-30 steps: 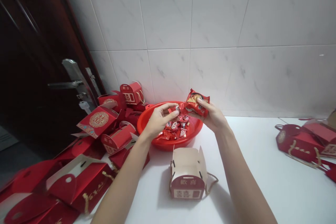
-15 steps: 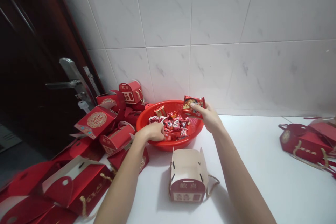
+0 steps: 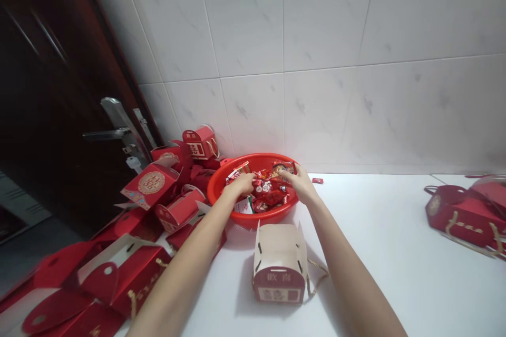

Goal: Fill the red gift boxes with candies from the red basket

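Observation:
A red plastic basket point(image 3: 269, 217) holds several small red-wrapped sweets point(image 3: 264, 186). My left hand point(image 3: 242, 185) reaches in among them, its fingers closed together; whatever they pinch is hidden. At the basket's right side my right hand point(image 3: 299, 183) grips a red snack packet point(image 3: 281, 169), thumb on its front. Nearer to me stands a red and cream box point(image 3: 280, 263) with its top flaps up and a rope handle on its right.
Many red boxes point(image 3: 152, 184) are piled on the left, beside a dark door point(image 3: 51, 89) with a metal handle. More red boxes point(image 3: 466, 216) lie far right. A small red packet point(image 3: 317, 180) rests near the tiled wall point(image 3: 316, 116).
My right hand has lowered the snack packet into the basket. My left hand has moved up and right among the sweets. A small red packet now shows on the table right of the basket.

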Motion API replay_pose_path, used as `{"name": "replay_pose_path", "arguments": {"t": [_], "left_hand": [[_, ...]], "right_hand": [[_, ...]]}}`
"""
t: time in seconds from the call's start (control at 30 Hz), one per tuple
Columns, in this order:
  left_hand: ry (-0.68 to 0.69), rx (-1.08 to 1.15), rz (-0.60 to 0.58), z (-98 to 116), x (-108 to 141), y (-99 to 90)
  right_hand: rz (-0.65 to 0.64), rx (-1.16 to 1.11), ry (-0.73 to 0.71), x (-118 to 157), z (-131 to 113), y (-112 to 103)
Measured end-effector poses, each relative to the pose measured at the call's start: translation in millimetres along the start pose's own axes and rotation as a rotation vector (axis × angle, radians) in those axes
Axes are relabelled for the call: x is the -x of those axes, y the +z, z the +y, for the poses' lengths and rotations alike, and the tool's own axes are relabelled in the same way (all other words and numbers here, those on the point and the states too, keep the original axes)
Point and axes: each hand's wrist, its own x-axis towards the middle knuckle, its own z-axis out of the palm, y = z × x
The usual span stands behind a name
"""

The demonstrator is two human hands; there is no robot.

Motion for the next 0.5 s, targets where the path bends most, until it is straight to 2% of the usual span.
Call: {"name": "replay_pose_path", "arguments": {"t": [0.27, 0.4, 0.5], "left_hand": [[-0.253, -0.051, -0.033, -7.7, 6.1, 1.3], [-0.231, -0.034, -0.130, -9.2, 6.0, 3.7], [-0.133, 0.014, -0.198, -9.0, 3.4, 6.1]], "right_hand": [[0.010, 0.192, -0.044, -5.6, 9.5, -3.4], [0.006, 0.286, -0.009, -3.2, 9.3, -3.4], [-0.033, 0.313, 0.055, 3.0, 2.4, -2.5]]}}
